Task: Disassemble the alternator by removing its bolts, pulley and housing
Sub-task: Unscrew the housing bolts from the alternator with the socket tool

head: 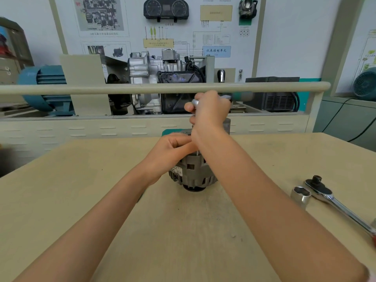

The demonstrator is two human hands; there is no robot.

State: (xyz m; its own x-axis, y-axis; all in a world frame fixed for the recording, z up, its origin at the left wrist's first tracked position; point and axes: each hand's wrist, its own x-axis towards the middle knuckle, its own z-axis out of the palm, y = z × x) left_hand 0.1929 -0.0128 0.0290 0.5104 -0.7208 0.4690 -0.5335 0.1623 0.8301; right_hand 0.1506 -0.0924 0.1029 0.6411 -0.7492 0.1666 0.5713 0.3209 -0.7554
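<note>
A tan wooden table [81, 200] carried the work. The alternator [193, 174] stood on it near the middle. Well to the right of the alternator lay a chrome ratchet wrench [333, 202], and a loose socket [301, 196] stood just beside the wrench's head.

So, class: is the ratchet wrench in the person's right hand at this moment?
No. The ratchet wrench lies on the table, while the right hand grips another tool.
</note>
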